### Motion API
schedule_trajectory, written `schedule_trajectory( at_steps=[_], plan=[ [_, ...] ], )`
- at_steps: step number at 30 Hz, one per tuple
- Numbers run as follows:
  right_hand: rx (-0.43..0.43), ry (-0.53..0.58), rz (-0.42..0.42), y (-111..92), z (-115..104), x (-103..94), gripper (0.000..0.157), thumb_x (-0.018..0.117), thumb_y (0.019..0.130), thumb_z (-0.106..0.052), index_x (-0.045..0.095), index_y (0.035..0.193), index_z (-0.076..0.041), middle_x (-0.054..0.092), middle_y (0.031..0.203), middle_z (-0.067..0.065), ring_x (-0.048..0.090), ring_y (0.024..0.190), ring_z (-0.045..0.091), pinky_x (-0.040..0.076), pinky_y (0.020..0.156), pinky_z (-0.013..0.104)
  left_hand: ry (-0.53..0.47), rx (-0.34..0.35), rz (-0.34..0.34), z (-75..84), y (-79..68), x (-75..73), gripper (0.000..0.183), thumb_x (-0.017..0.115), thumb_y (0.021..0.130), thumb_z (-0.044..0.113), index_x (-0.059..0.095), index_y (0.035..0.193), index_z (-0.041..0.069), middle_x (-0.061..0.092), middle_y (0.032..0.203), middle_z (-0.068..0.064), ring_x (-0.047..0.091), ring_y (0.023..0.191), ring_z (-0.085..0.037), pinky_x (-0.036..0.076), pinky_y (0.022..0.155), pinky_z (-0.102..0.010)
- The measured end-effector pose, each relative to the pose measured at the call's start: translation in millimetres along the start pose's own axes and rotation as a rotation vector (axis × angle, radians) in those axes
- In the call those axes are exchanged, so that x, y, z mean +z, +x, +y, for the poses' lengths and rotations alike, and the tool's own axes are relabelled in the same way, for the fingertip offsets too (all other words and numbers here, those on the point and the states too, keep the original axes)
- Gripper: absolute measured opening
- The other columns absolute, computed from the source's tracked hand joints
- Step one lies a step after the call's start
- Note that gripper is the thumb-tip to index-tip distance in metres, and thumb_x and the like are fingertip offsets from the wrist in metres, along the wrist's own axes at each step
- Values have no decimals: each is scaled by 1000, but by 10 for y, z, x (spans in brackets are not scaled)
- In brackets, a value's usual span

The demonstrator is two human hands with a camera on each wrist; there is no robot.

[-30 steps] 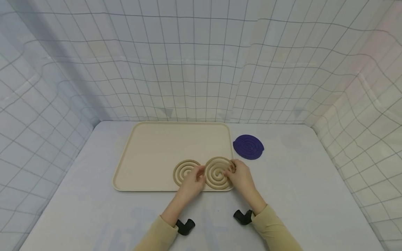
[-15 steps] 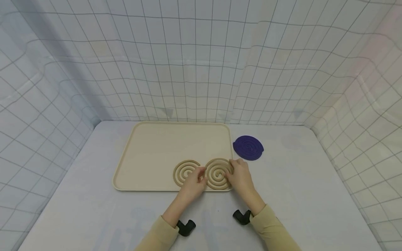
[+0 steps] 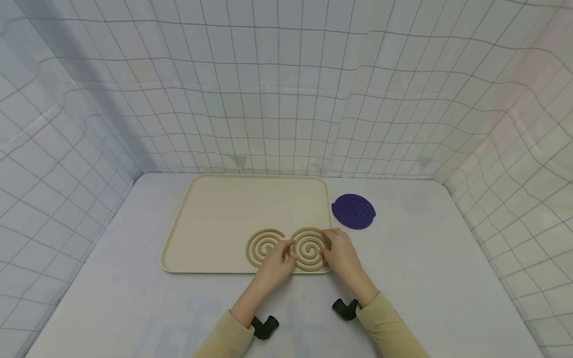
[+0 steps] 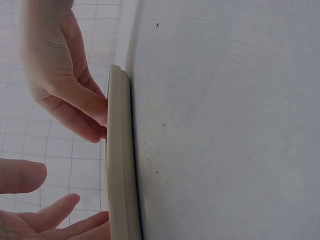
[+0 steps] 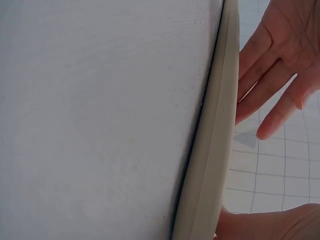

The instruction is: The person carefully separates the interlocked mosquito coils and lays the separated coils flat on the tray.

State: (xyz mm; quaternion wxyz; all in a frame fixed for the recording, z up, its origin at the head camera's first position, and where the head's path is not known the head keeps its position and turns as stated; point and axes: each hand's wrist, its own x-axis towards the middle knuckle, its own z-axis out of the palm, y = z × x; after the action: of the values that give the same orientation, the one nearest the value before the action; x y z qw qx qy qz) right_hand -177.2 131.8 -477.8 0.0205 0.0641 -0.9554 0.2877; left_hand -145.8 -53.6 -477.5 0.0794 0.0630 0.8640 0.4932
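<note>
Two tan mosquito coils lie side by side on a beige tray [image 3: 233, 214], near its front right corner. My right hand [image 3: 342, 251] holds the right mosquito coil [image 3: 309, 238] by its right side, thumb and forefinger over its rings. In the left wrist view that hand [image 4: 65, 75] has bent fingers reaching down behind the tray's rim. My left hand [image 3: 275, 261] sits between the coils, its fingertips at the right coil's left edge. It covers part of the left mosquito coil [image 3: 252, 246]. The right wrist view shows this left hand [image 5: 280, 60] with fingers spread and mostly straight.
A purple spiral coil [image 3: 353, 211] lies on the white table [image 3: 416, 258] just right of the tray. Black elbow-shaped pieces [image 3: 266, 327] show at both sleeve cuffs. White grid-patterned sheets [image 3: 286, 99] stand behind and at both sides.
The right coil has come down flat onto the tray and shifted slightly left. My right hand has moved a little left with it; the left hand has stayed nearly in place.
</note>
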Motion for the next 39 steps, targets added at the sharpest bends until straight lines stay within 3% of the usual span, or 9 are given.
schedule_trajectory(
  at_steps=[10,23,33,39],
  plan=[
    [-38,-17,-76,-1,-21,-39,46,77,81,-4,63,123,7,61,131,23,54,125,39,43,108,49,-14,-21,-8,54,-46,-17,43,57,96,12,51,136,-3,54,137,-27,49,130,-44,42,105,-58],
    [-44,31,-64,-7,-2,-47,48,76,83,-8,61,127,4,61,130,21,58,122,38,46,105,48,-24,0,-23,17,-7,-55,45,60,96,13,51,137,-3,54,135,-29,53,122,-44,46,100,-56],
    [-40,80,-42,4,25,-51,45,76,83,-8,63,125,2,62,127,20,59,120,37,48,102,49,-89,31,-38,-30,20,-50,45,59,96,9,48,137,-8,49,140,-31,46,131,-46,43,107,-53],
    [46,224,-36,50,138,-188,43,71,89,-12,61,129,-2,59,132,21,65,108,38,56,90,45,-154,-59,8,0,33,-110,43,56,98,11,47,139,-1,45,146,-28,40,138,-44,37,112,-52]
  ],
)
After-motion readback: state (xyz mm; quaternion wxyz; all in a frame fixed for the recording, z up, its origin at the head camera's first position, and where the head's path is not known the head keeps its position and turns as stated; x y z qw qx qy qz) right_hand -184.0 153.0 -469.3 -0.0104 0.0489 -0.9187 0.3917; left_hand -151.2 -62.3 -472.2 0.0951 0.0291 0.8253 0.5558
